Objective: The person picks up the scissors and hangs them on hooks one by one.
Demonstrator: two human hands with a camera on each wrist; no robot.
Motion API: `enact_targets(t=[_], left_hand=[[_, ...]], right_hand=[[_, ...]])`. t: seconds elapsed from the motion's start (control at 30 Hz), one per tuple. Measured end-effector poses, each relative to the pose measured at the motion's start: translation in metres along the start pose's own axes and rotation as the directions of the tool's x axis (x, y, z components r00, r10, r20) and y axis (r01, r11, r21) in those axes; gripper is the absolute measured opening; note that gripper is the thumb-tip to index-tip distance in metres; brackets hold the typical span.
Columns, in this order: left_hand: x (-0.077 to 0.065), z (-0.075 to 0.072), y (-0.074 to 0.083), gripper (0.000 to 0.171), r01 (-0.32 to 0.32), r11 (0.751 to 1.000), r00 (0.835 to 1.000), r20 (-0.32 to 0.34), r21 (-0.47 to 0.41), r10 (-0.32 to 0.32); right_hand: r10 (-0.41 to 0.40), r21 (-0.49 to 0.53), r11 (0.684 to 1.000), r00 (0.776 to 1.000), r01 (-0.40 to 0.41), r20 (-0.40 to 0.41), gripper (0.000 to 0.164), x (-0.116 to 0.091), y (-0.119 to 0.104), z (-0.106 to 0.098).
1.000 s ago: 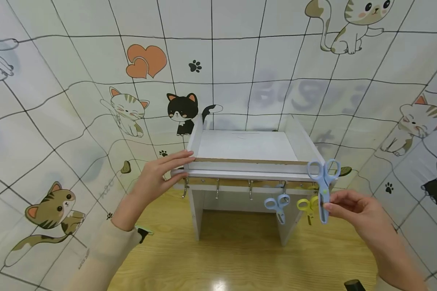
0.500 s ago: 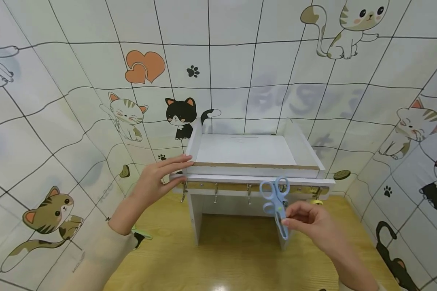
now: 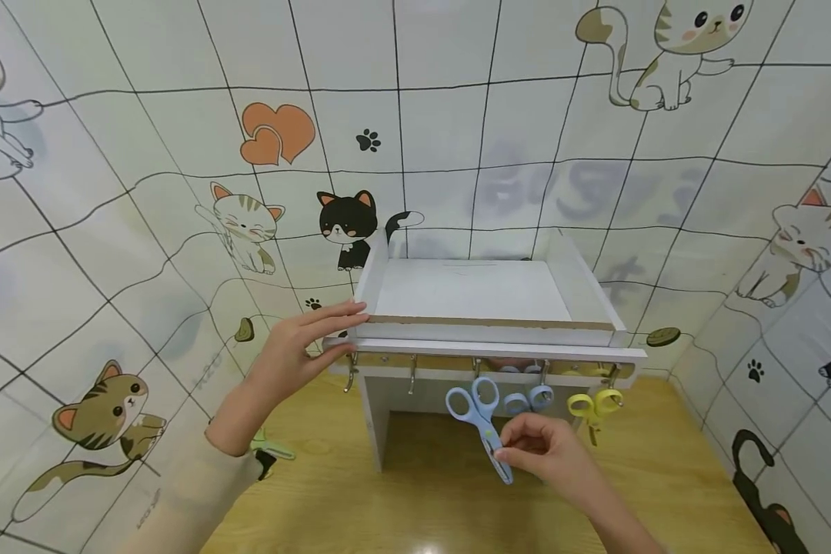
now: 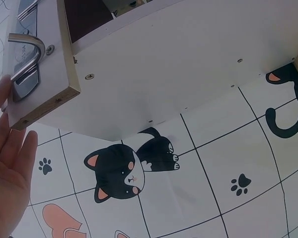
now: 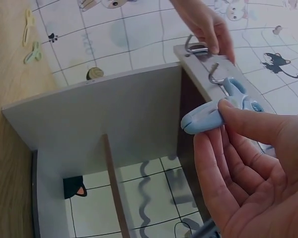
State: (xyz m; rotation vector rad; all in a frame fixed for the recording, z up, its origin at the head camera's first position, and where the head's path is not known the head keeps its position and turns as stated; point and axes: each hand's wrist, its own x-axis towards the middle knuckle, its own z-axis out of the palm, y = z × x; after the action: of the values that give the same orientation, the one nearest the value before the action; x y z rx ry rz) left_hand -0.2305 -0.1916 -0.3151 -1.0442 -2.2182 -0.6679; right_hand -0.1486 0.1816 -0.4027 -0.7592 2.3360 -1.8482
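My left hand (image 3: 298,346) holds the left end of a white shelf unit (image 3: 457,334); in the left wrist view its thumb is in front of the board and its fingers are behind. My right hand (image 3: 550,458) pinches light-blue scissors (image 3: 483,419) by the blade end between thumb and fingers, handle loops up. Those loops are below and in front of a middle metal hook (image 3: 476,367), apart from it as far as I can tell. To the right hang another blue pair of scissors (image 3: 529,399) and a yellow pair (image 3: 594,405), partly behind my right hand.
A bare metal hook (image 3: 412,375) hangs on the rail's left part. Green scissors-like items (image 5: 34,53) and a yellow one (image 5: 28,27) lie on the wooden surface (image 3: 415,508) at left. White cat-print sheeting (image 3: 443,131) encloses the sides and back.
My right hand carries the blue scissors leftward and down, from the rail's right end to near the middle hook. My left hand keeps its place on the shelf unit.
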Motion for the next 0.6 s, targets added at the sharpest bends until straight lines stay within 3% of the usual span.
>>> enact_targets(t=[0.23, 0.6], left_hand=[[-0.001, 0.001, 0.002, 0.049, 0.026, 1.0, 1.0, 0.001, -0.008, -0.026], [-0.001, 0.002, 0.001, 0.05, 0.018, 1.0, 1.0, -0.002, -0.003, -0.018]], right_hand=[[0.008, -0.091, 0.996, 0.998, -0.014, -0.065, 0.011, 0.001, 0.014, 0.014], [0.058, -0.148, 0.986, 0.986, -0.082, -0.156, 0.011, -0.003, 0.015, 0.016]])
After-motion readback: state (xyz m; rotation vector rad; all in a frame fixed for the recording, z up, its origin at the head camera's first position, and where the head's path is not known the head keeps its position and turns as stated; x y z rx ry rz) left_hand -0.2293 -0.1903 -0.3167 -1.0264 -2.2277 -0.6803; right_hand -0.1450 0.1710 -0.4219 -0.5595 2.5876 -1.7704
